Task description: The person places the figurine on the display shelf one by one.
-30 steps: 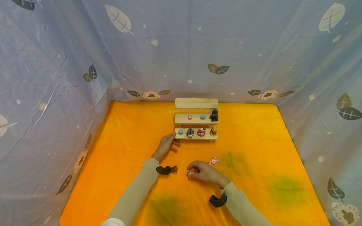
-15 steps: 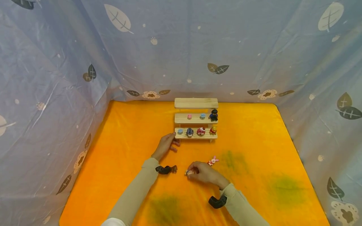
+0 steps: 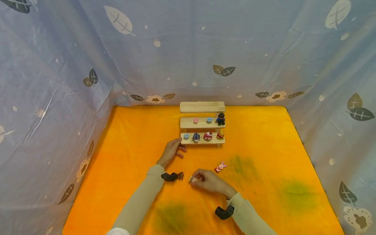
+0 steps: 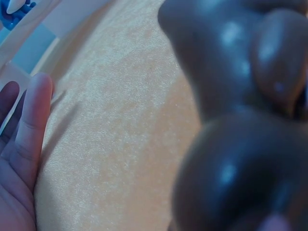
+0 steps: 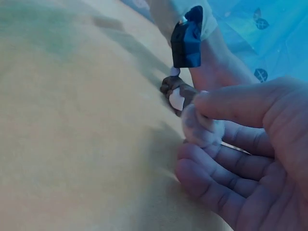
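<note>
Whitish, rounded fig. (image 5: pixel 198 133) pinched in R hand (image 3: pixel 211 181); L hand (image 3: pixel 170 152), fingers straight, by wooden shelf (image 3: pixel 202 106).

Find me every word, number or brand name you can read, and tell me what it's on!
There are none I can read.
The curtain has leaves and flowers, no letters.
The wooden shelf shows no writing.
The toy in the right hand is too blurred up close to make out any tiny marks.
</note>
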Demonstrator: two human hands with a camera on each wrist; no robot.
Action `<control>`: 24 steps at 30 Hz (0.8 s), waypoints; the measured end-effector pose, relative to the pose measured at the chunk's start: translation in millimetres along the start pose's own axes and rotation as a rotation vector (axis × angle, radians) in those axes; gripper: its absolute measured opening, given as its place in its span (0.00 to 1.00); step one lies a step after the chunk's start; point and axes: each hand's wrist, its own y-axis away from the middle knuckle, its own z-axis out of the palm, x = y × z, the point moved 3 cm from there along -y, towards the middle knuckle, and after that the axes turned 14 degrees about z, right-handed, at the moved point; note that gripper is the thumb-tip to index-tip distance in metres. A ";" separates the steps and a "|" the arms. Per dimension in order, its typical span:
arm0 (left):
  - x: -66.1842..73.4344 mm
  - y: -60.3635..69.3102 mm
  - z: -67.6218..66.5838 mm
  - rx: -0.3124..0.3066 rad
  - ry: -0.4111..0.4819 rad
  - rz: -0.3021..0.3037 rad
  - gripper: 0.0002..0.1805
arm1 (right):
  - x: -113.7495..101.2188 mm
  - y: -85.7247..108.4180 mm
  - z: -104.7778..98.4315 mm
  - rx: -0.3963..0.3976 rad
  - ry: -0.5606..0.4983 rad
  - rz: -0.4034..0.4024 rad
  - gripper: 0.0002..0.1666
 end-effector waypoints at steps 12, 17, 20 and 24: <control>-4.3 2.0 -0.2 -0.006 0.012 0.002 0.34 | 9.9 4.8 5.6 -0.006 0.016 -0.026 0.18; -0.6 -1.0 -0.8 -0.007 0.006 0.005 0.35 | 6.3 4.4 3.7 0.014 -0.014 0.002 0.15; 0.0 -1.5 -0.9 -0.001 0.000 0.004 0.35 | 5.1 4.1 3.8 0.037 -0.015 -0.006 0.14; -0.8 0.1 -0.8 0.005 0.000 -0.006 0.35 | 5.3 4.2 4.2 0.055 -0.049 -0.012 0.14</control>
